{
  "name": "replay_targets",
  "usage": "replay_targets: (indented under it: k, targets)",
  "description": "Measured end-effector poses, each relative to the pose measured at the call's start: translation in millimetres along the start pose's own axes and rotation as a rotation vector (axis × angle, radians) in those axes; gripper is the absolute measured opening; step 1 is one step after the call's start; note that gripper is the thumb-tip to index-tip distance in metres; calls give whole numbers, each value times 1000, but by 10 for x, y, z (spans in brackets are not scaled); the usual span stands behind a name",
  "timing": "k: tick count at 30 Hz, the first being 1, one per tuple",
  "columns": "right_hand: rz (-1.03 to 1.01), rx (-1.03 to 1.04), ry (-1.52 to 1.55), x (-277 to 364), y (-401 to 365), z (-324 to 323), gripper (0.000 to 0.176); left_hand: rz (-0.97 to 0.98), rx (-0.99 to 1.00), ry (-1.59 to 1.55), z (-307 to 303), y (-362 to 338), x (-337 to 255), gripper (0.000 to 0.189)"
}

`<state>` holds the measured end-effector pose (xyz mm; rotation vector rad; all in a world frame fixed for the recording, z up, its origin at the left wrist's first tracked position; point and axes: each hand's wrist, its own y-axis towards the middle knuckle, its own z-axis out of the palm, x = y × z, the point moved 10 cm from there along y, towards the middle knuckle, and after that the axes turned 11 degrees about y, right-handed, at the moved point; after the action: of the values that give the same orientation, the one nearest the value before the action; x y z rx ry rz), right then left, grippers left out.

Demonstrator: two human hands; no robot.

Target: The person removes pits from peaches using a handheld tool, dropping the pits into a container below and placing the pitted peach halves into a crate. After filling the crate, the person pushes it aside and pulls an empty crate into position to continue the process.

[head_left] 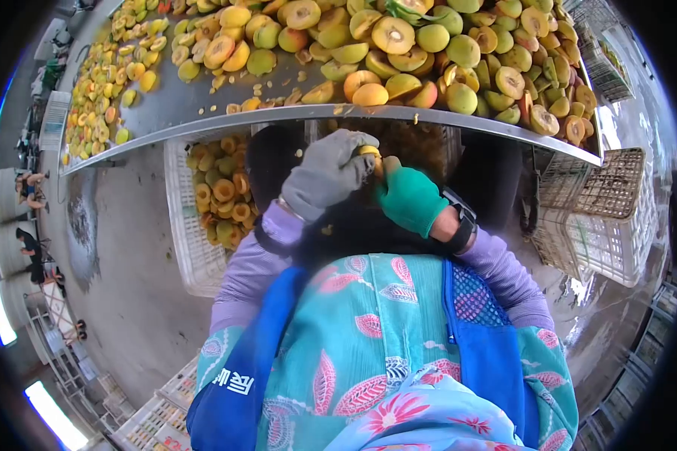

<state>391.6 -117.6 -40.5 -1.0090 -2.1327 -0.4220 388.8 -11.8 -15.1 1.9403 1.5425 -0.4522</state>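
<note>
In front of my body, just below the metal table's near edge, my left hand in a grey glove is closed around a small yellow peach half. My right hand, in a green glove with bare fingertips, is closed right beside the fruit. Something may be in its fingers, but I cannot make it out. Above both hands, the metal table carries many cut, yellow-green peach halves, some with pits showing. To the left of my knees, a white crate holds peach halves with hollow centres.
Another container with brownish scraps sits under the table edge, partly hidden by my hands. White crates are stacked at the right on the wet floor. More crates stand at lower left. Other people appear at far left.
</note>
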Motion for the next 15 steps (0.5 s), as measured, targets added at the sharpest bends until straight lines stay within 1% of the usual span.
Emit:
replay_targets:
  k: [2, 3, 4, 5, 7, 9, 10, 11, 12, 13, 15]
  targets:
    - [-63, -31, -123, -198, 66, 55, 23, 74, -133, 212, 10, 56, -118, 27]
    - [-180, -26, -111, -247, 107, 128, 22, 102, -171, 310, -13, 92, -195, 28]
    - [-298, -19, -101, -295, 136, 196, 21, 134, -199, 328, -36, 151, -285, 28]
    - [-503, 4, -29, -260, 148, 258, 19, 169, -231, 336, -59, 192, -370, 29]
    - [-50, 135, 251, -357, 237, 172, 22, 208, -266, 312, -87, 252, -415, 29]
    - [-34, 26, 202, -370, 187, 42, 24, 185, -290, 252, -126, 291, -320, 27]
    - [-28, -36, 177, -374, 182, -38, 25, 115, -327, 198, -214, 285, -246, 22]
    - [25, 25, 242, -324, 181, -99, 27, -123, -245, -25, -213, 256, -6, 22]
    - [40, 13, 250, -313, 136, -113, 28, -364, -161, -245, -156, 152, 189, 21]
    - [51, 4, 255, -297, 76, -117, 28, -500, -98, -474, -92, 96, 238, 24]
    - [81, 18, 261, -333, 18, -62, 29, -274, -117, -179, -121, 138, 5, 26]
